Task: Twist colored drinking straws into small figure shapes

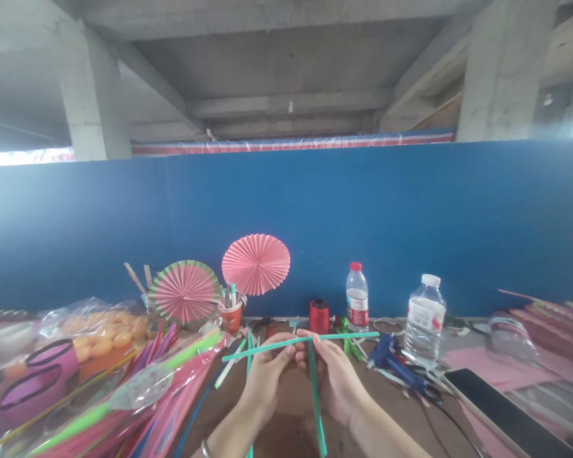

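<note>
Both hands are raised over the middle of the brown table. Green strips (277, 345) run sideways across the fingertips, and another green strip (316, 407) hangs down from them towards the front edge. My left hand (266, 374) pinches the sideways strip between thumb and fingers. Close beside it, my right hand (333, 375) grips the strips near where they meet; its lower fingers are curled and partly hidden. Further green strips (249, 362) show behind my left hand.
Pink paper fans (256, 264) and an orange cup (231, 316) stand behind. Bagged bright strips (172, 381) lie left. A red spool (319, 316), two bottles (357, 299), a blue glue gun (398, 362) and a phone (501, 413) are at right.
</note>
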A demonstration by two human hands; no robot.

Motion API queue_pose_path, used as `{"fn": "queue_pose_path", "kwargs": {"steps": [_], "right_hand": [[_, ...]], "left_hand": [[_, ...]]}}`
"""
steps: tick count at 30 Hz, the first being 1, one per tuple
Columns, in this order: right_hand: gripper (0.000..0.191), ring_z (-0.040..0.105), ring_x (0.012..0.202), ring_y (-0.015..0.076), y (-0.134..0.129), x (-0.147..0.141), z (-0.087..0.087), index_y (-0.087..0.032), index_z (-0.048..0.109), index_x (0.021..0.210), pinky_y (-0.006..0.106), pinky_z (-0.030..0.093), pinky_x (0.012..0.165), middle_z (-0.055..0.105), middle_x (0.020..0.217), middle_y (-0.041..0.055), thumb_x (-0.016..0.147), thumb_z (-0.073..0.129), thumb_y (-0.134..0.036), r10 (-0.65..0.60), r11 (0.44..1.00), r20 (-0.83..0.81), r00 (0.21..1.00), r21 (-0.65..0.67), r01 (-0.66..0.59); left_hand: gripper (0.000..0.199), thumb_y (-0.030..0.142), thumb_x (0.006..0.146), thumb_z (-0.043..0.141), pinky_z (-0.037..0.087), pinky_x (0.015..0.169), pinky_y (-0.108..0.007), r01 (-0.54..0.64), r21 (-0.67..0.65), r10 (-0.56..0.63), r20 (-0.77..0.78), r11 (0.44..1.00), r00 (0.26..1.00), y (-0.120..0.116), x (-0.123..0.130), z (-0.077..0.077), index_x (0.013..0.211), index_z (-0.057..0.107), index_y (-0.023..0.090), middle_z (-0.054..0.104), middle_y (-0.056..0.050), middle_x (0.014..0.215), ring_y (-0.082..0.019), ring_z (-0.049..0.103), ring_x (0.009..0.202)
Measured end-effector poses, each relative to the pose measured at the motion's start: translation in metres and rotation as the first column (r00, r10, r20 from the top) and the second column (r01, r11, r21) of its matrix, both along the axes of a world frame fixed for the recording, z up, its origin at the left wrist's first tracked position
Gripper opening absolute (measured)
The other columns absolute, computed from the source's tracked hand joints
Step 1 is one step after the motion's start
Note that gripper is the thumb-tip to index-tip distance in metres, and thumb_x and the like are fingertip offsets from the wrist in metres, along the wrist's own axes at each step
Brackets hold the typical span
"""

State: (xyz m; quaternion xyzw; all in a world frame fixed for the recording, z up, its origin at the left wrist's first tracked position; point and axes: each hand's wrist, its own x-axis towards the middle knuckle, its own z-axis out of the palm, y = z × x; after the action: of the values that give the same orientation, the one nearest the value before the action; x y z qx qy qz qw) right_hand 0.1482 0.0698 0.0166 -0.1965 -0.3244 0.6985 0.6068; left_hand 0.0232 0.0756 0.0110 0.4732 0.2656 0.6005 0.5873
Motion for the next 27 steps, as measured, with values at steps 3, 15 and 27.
{"fn": "queue_pose_path", "kwargs": {"steps": [3,15,27], "right_hand": [[0.032,0.061,0.06,0.0144,-0.003,-0.005,-0.001,-0.012,0.065,0.092,0.023,0.046,0.056,0.067,0.067,0.0058,0.069,0.066,-0.034,-0.001,1.0,0.066,0.998,0.005,0.001],[0.025,0.055,0.06,0.0142,0.005,-0.003,-0.012,-0.015,0.067,0.077,0.024,0.041,0.06,0.064,0.065,0.0016,0.065,0.068,-0.037,-0.314,0.949,0.366,0.876,0.094,0.301],[0.024,0.055,0.061,0.0141,-0.001,-0.006,-0.005,-0.016,0.063,0.078,0.024,0.042,0.06,0.062,0.066,0.001,0.066,0.067,-0.037,-0.305,0.95,0.265,0.915,0.147,0.274]], "left_hand": [[0.012,0.02,0.068,0.066,0.048,0.061,-0.026,-0.002,0.054,0.003,-0.026,0.999,1.0,-0.002,0.0,0.003,0.078,0.062,0.015,0.063,-0.002,0.071,-0.013,0.058,0.064],[0.014,0.026,0.067,0.066,0.044,0.064,-0.02,-0.25,0.038,0.252,-0.071,0.968,0.965,0.009,-0.008,-0.003,0.076,0.059,0.017,0.058,0.003,0.064,-0.009,0.054,0.062],[0.015,0.027,0.066,0.066,0.045,0.062,-0.023,-0.21,0.045,0.213,-0.092,0.977,0.973,0.0,-0.003,0.004,0.074,0.06,0.016,0.058,0.002,0.065,-0.012,0.054,0.061]]}}
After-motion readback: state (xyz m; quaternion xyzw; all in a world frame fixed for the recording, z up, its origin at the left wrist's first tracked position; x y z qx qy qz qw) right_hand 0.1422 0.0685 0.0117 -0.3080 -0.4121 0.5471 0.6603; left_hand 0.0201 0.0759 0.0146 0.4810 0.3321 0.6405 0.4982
